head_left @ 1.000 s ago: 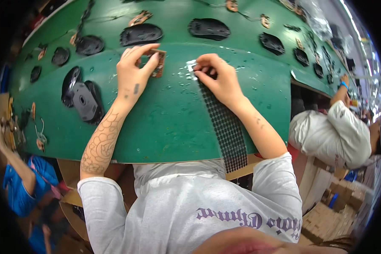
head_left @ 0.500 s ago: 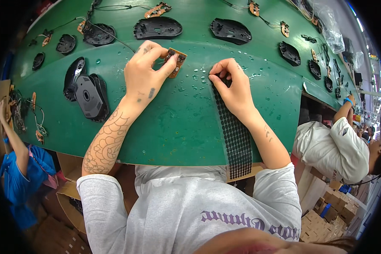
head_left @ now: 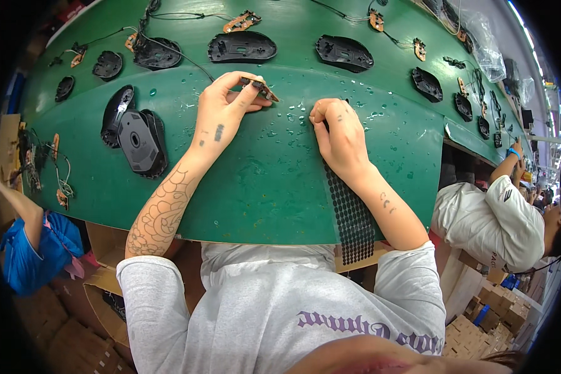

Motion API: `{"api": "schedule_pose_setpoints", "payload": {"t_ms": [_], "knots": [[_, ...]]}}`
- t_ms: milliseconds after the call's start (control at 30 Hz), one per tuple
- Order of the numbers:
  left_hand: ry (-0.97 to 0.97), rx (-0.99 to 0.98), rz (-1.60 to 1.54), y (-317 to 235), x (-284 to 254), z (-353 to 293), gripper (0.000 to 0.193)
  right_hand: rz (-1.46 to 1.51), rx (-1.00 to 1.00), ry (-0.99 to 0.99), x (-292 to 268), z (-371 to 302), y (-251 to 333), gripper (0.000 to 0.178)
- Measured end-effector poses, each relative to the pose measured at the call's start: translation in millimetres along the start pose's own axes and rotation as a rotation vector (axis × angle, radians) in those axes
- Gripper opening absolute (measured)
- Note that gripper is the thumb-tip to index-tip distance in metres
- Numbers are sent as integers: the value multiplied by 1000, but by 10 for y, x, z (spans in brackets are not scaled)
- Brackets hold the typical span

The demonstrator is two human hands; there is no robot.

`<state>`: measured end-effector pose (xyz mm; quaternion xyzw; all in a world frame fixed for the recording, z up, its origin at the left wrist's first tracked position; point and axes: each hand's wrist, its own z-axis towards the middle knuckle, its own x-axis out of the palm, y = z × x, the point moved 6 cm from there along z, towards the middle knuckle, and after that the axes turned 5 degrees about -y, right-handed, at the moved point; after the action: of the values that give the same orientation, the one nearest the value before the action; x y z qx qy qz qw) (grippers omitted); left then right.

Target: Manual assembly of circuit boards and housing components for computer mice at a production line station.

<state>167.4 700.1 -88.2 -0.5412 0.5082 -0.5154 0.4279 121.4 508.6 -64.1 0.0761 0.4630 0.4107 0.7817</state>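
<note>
The left hand (head_left: 223, 105) pinches a circuit board (head_left: 265, 91) over the worktop (head_left: 262, 199), apart from the open, far mouse shells (head_left: 242, 47). The right hand (head_left: 343, 129) curls beside a well-filled dotted strip (head_left: 354, 218); I cannot tell its fingers' grip.

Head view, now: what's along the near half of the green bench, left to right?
Wired circuit boards → black mouse shells → left hand holding a small board → right hand → co-worker in pale shirt.

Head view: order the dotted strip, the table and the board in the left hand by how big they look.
Largest to smallest:
Table
Dotted strip
Board, seen tilted in the left hand
</note>
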Motion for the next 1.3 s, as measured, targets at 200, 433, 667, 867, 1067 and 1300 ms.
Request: {"api": "schedule_pose_setpoints", "payload": {"t_ms": [200, 433, 667, 867, 1067, 1300], "knots": [[5, 112, -19, 71, -4, 50, 20, -33, -34, 6, -1, -20, 35, 21], [101, -58, -113, -19, 2, -14, 32, 256, 228, 16, -33, -46, -72, 22], [139, 200, -58, 28, 5, 60, 42, 603, 423, -63, -23, -58, -230, 25], [142, 222, -131, -29, 12, 49, 43, 753, 555, -169, -74, 39, -250, 29], [62, 56, -152, -112, -49, 5, 39, 961, 683, -151, -22, 48, -337, 31], [42, 22, 35, -41, -45, -17, 40, 1038, 637, -115, 308, 300, -282, 30]]}}
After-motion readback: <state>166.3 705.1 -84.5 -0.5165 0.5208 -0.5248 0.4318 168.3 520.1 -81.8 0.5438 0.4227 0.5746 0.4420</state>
